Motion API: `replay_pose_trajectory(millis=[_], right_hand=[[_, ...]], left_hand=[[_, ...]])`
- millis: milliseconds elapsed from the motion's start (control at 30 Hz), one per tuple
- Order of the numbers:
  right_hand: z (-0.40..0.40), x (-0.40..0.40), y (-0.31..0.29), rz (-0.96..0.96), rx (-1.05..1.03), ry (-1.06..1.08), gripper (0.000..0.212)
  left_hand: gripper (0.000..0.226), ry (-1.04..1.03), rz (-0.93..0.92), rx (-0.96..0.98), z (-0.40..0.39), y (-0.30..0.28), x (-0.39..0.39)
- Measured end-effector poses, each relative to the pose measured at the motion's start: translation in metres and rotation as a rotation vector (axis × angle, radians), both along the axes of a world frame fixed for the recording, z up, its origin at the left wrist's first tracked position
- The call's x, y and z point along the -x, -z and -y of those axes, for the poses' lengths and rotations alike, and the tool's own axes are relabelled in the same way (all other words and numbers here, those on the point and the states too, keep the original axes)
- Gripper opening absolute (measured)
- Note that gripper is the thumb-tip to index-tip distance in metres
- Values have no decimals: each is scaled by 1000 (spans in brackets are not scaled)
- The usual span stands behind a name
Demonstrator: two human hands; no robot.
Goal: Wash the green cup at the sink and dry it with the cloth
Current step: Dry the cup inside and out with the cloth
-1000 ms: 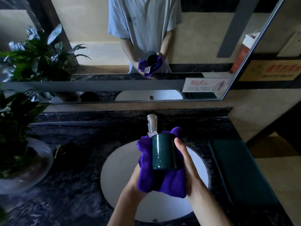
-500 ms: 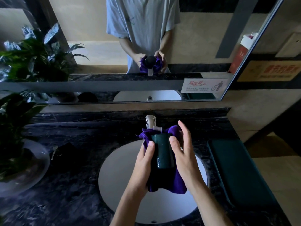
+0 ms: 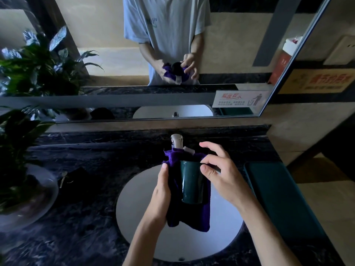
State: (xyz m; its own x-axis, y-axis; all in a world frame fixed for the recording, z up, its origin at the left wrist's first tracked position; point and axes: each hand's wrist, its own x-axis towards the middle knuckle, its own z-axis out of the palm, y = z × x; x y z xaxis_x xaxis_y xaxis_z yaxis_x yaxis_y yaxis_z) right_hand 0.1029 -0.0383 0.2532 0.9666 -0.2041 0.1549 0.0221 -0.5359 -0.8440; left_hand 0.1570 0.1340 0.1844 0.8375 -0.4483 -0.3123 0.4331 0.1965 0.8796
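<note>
The dark green cup (image 3: 191, 182) is held above the white sink basin (image 3: 138, 212), its mouth pointing away from me. A purple cloth (image 3: 189, 217) wraps behind and under it, and a bunch of the cloth sticks up at the rim. My left hand (image 3: 161, 191) clasps the cloth against the cup's left side. My right hand (image 3: 219, 169) has thumb and forefinger on the cup's rim at the right, the other fingers spread. The chrome faucet (image 3: 176, 141) stands just behind the cup.
A dark marble counter (image 3: 86, 217) surrounds the sink. A potted plant in a glass bowl (image 3: 28, 198) stands at the left, a small dark object (image 3: 75, 177) beside it. A dark green tray (image 3: 282, 198) lies at the right. The mirror (image 3: 134, 54) behind reflects a person.
My left hand came from under the cloth to grip its left side. My right hand shifted from the cup's side up to its rim. The cup and cloth stayed over the basin.
</note>
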Motion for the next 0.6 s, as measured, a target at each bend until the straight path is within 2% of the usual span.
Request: replay_pose_trajectory(millis=[100, 200, 300, 400, 600], right_hand=[[2, -1, -7, -5, 115, -31, 16], [0, -2, -13, 30, 134, -65, 18], [-4, -2, -15, 85, 152, -57, 21], [-5, -2, -14, 121, 173, -39, 21], [-7, -3, -12, 159, 376, 51, 14]], left_hand=[[61, 23, -1, 52, -5, -9, -2], [57, 85, -38, 102, -8, -10, -3], [52, 195, 12, 92, -14, -20, -1], [46, 202, 24, 67, -15, -21, 1], [54, 256, 201, 13, -10, -23, 5]])
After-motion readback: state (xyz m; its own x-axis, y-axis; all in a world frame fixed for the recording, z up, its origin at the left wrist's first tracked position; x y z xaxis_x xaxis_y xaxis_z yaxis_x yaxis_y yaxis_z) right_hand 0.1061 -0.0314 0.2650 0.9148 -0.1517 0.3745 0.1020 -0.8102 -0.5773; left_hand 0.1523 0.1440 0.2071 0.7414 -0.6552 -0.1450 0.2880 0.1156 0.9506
